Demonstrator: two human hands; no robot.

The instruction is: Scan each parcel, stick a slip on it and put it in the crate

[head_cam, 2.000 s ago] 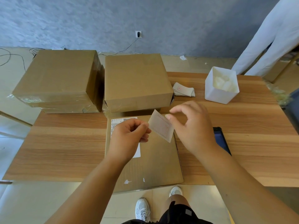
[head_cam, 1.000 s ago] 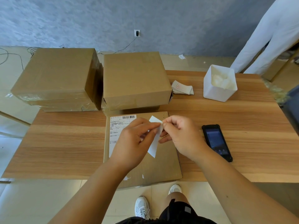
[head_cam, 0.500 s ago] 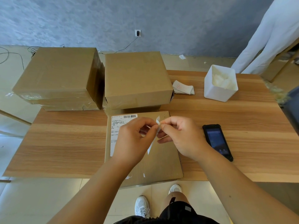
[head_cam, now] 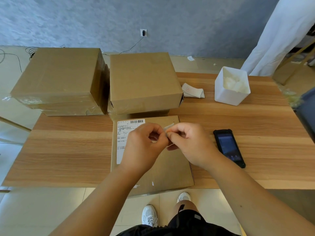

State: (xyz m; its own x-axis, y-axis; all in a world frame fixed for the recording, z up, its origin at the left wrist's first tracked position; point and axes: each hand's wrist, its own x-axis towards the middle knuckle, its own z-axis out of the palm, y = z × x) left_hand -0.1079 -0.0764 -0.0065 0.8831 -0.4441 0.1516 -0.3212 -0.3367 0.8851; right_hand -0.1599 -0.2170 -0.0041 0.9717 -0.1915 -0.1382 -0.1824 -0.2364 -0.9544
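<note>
A flat cardboard parcel [head_cam: 172, 169] with a white shipping label [head_cam: 122, 133] lies at the table's front edge, overhanging it. Above the parcel my left hand [head_cam: 144, 147] and my right hand [head_cam: 189, 143] meet and both pinch a small white slip [head_cam: 167, 127], seen nearly edge-on between the fingertips. A black handheld scanner [head_cam: 229, 148] lies face up on the table right of my right hand. A stack of spare slips [head_cam: 193, 91] lies further back.
Two big cardboard boxes [head_cam: 56, 79] [head_cam: 144, 80] stand at the back left and centre of the wooden table [head_cam: 255, 123]. A white bin [head_cam: 231, 86] with crumpled paper stands at the back right. A person in white stands at the far right. A dark crate edge [head_cam: 306, 109] shows right.
My right hand came in and took hold of the slip with the left. The slip turned from face-on to nearly edge-on and both hands closed tighter around it.
</note>
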